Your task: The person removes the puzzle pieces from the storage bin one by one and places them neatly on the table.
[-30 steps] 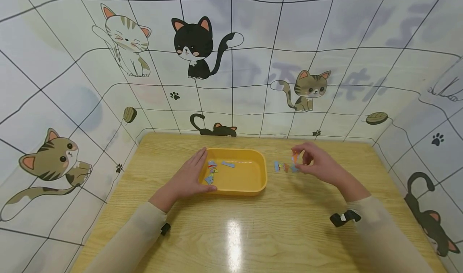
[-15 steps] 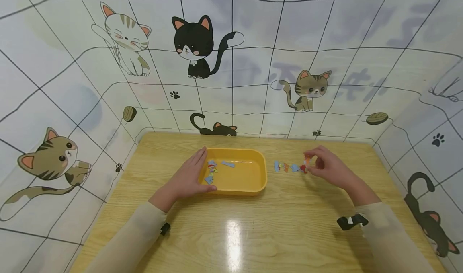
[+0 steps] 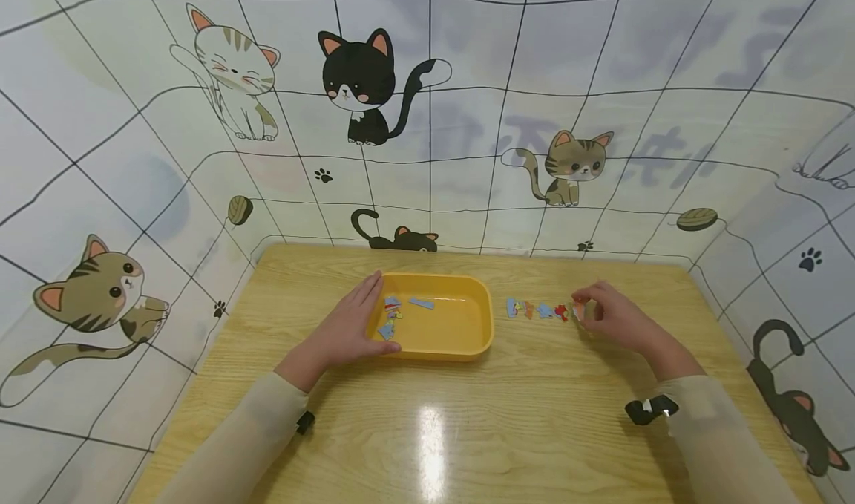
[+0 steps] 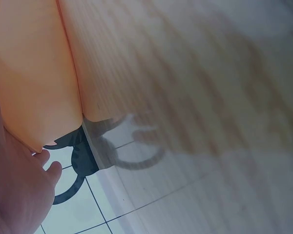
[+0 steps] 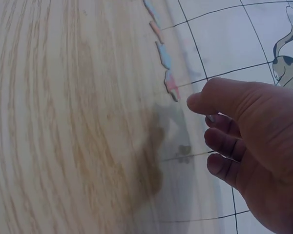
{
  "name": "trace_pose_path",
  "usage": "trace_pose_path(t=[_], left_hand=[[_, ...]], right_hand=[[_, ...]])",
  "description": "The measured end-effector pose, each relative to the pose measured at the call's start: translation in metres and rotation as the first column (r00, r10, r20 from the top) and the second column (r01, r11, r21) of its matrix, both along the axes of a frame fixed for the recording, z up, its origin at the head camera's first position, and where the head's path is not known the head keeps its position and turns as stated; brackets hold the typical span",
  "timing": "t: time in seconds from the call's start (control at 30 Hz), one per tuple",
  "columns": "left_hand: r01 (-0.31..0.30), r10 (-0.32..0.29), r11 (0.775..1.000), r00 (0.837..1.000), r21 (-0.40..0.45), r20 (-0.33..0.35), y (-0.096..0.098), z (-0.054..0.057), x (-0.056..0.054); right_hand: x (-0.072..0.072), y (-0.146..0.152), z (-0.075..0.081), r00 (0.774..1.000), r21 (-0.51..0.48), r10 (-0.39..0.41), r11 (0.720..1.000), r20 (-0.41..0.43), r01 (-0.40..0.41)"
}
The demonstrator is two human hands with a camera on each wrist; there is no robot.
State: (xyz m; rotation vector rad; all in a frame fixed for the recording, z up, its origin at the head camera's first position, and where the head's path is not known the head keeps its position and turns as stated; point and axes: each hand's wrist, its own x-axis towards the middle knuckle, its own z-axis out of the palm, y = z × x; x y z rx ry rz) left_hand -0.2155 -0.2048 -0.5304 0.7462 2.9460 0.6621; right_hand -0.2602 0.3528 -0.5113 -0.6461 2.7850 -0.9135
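Observation:
My left hand [image 3: 341, 332] holds the left end of a yellow plastic tray [image 3: 441, 353], fingers by its far corner and thumb at the near rim. In the left wrist view, fingertips [image 4: 51, 170] touch the tray's outer wall [image 4: 39, 73]. Several small jigsaw pieces [image 3: 387, 331] lie inside along the tray's left side, and a narrow blue piece [image 3: 421, 303] lies apart. To the right of the tray, my right hand [image 3: 617, 322] pinches an orange and white jigsaw piece [image 3: 578, 311] low over the table. Fingers largely hide that piece in the right wrist view.
A row of small coloured jigsaw pieces [image 3: 545, 311] lies between the tray and my right hand, ending with a red one [image 3: 561, 312]. The wooden table [image 3: 534, 430] meets a cat-patterned wall covering [image 3: 461, 133] at its back and sides.
My right hand has moved right, leaving the red piece at the end of the row while still pinching the orange and white one. My left hand and the tray have stayed in place.

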Motion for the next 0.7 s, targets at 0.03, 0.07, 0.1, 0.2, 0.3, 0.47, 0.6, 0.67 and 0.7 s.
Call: trace_pose_path(t=[0.03, 0.07, 0.1, 0.2, 0.3, 0.47, 0.6, 0.67, 0.7], left_hand=[[-0.001, 0.001, 1.000, 1.000, 0.001, 0.002, 0.000, 0.000, 0.000], [-0.002, 0.002, 1.000, 1.000, 0.001, 0.003, 0.000, 0.000, 0.000], [-0.003, 0.003, 1.000, 1.000, 0.000, 0.004, 0.000, -0.001, 0.000], [-0.006, 0.006, 1.000, 1.000, -0.003, 0.007, 0.000, -0.001, 0.000], [-0.009, 0.009, 1.000, 1.000, -0.010, 0.005, 0.000, -0.002, -0.001], [-0.008, 0.008, 1.000, 1.000, -0.010, 0.006, 0.000, -0.002, 0.000], [-0.006, 0.007, 1.000, 1.000, -0.011, 0.012, 0.001, 0.000, 0.000], [-0.007, 0.007, 1.000, 1.000, -0.011, 0.013, 0.001, 0.000, -0.001], [-0.006, 0.006, 1.000, 1.000, -0.010, 0.015, 0.001, 0.000, -0.001]], right_hand=[[-0.001, 0.001, -0.002, 1.000, 0.006, -0.004, 1.000, 0.007, 0.004], [-0.002, 0.002, -0.004, 1.000, 0.013, -0.006, 1.000, 0.012, 0.006], [-0.003, 0.004, -0.007, 1.000, 0.022, -0.008, 1.000, 0.017, 0.008], [-0.005, 0.007, -0.014, 1.000, 0.041, -0.005, 0.999, 0.023, 0.004], [-0.007, 0.008, -0.018, 1.000, 0.041, -0.002, 0.999, 0.027, 0.001], [-0.008, 0.008, -0.019, 0.999, 0.033, 0.008, 0.999, 0.032, -0.009], [-0.009, 0.008, -0.019, 0.999, 0.034, 0.009, 0.999, 0.036, -0.010], [-0.009, 0.007, -0.018, 0.999, 0.036, 0.004, 0.999, 0.042, -0.006], [-0.009, 0.007, -0.018, 0.999, 0.038, 0.001, 0.999, 0.044, -0.003]])
